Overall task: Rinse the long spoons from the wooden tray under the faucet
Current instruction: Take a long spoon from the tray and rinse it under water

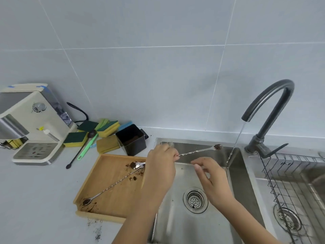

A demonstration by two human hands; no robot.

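My left hand (161, 166) grips the handle end of a long twisted metal spoon (197, 151) and holds it over the steel sink (197, 144). The spoon's bowl (217, 147) carries brown coffee grounds and sits just left of the thin water stream (236, 141) falling from the dark faucet (269, 110). My right hand (212, 180) hovers over the sink with fingers apart, holding nothing, just below the spoon. Two more long spoons lie on the wooden tray (105, 175): one (112, 185) lies diagonally, another dirty bowl (134, 164) lies near my left wrist.
Coffee grounds are scattered on the tray and counter. A black container (131, 140), sponges (98, 131), a green brush (87, 147) and a coffee machine (33, 124) stand behind the tray. A wire dish rack (290, 173) sits in the right basin. A drain strainer (195, 199) lies in the sink bottom.
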